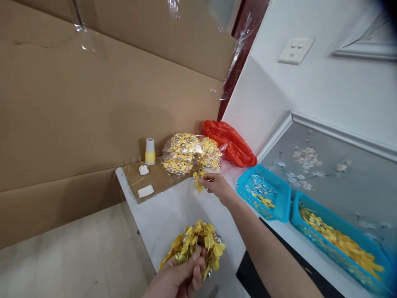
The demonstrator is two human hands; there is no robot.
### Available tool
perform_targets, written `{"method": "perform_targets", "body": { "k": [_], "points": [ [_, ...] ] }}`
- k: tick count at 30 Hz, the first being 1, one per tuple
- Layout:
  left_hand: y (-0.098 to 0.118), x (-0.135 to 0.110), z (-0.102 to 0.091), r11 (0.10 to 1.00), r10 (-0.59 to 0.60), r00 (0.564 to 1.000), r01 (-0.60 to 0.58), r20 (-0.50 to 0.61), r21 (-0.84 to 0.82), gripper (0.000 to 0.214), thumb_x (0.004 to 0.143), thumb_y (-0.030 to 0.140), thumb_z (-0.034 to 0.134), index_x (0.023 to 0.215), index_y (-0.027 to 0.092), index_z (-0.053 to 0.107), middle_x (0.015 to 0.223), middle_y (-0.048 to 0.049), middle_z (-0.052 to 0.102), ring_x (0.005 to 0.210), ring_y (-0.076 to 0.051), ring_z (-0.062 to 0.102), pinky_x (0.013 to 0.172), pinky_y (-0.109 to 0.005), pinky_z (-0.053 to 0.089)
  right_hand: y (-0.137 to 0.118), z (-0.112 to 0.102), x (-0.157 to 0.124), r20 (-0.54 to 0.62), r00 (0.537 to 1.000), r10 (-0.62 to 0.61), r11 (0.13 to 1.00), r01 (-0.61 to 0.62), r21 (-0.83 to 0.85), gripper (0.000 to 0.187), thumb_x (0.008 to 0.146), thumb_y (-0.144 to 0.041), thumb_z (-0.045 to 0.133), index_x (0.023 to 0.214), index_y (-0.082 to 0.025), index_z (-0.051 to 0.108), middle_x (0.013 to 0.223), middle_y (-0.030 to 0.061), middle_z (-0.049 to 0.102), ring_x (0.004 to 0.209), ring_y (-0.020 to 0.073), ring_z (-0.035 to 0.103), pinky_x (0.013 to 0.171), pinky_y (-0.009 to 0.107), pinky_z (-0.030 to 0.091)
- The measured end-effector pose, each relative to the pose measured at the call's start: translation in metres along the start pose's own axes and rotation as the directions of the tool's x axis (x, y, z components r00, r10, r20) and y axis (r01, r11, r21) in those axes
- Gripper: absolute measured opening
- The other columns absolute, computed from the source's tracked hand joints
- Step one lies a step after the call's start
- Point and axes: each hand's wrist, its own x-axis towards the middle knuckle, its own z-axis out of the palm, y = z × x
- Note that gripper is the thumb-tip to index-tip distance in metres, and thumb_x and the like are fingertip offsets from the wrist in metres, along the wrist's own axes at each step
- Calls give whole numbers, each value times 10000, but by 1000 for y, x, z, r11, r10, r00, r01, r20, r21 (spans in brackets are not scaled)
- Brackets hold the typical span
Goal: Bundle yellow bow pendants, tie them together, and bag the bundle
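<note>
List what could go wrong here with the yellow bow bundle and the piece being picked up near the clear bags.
1. The left hand grips a loose bunch of yellow bows near the table edge; pieces might slip to the floor.
2. The right hand pinches a small yellow piece beside the clear bags of bows; it may snag and drag them.
</note>
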Motion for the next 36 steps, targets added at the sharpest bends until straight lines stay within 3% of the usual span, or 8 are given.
{"method": "perform_targets", "body": {
  "k": [7,11,13,15,19,21,23,36],
  "points": [
    [-9,-1,17,994,103,993,-101,-63,47,173,779,-59,539,908,14,628,855,-162,686,621,-127,673,575,-181,581,-4,-56,-89,54,998,42,971,-53,235,360,634,-485,722,739,-156,624,707,15,600,601,91,515,591,231,433],
    [-16,0,22,992,116,991,-113,-66,53,190,790,-49,532,939,31,620,871,-159,684,650,-135,679,574,-189,582,1,-64,-131,-88,996,24,966,0,258,311,699,-463,695,773,-166,638,679,19,614,568,99,519,552,230,428],
    [-20,2,25,992,114,992,-111,-57,66,202,789,-47,534,953,38,616,889,-159,681,654,-135,676,569,-192,581,2,-59,-149,-217,974,-64,985,97,145,236,748,-407,667,784,-173,661,665,20,621,573,115,525,540,241,418],
    [-25,3,25,991,107,993,-102,-46,90,202,789,-47,533,956,31,615,883,-155,673,642,-127,666,559,-189,575,1,-50,-168,-278,930,-240,971,225,-85,123,799,-301,623,782,-192,680,730,28,644,668,146,555,602,269,429],
    [-35,5,22,986,96,995,-96,12,138,166,788,-28,545,919,32,625,813,-119,642,590,-101,621,510,-177,541,0,-31,-197,-86,841,-535,727,406,-554,164,831,-142,561,780,-240,683,1008,20,652,935,211,530,770,363,396],
    [-39,4,20,983,88,995,-93,36,156,156,788,-2,564,917,52,632,778,-93,624,564,-91,592,472,-170,511,3,-25,-205,-13,831,-557,631,412,-658,166,841,-137,551,787,-242,667,1079,5,637,963,227,512,764,382,375],
    [-41,3,20,983,74,996,-79,40,163,143,793,21,571,912,65,638,744,-71,600,542,-81,562,430,-154,468,7,-21,-209,8,826,-564,595,413,-689,159,844,-128,544,793,-235,649,1093,-2,633,969,230,506,768,384,368],
    [-42,-2,16,981,27,998,-37,51,192,90,775,12,591,829,48,653,676,-47,545,521,-61,489,394,-126,384,17,-17,-212,41,773,-634,576,506,-642,192,943,-182,394,945,-226,581,1126,7,614,1053,173,511,829,314,328]
  ]
}}
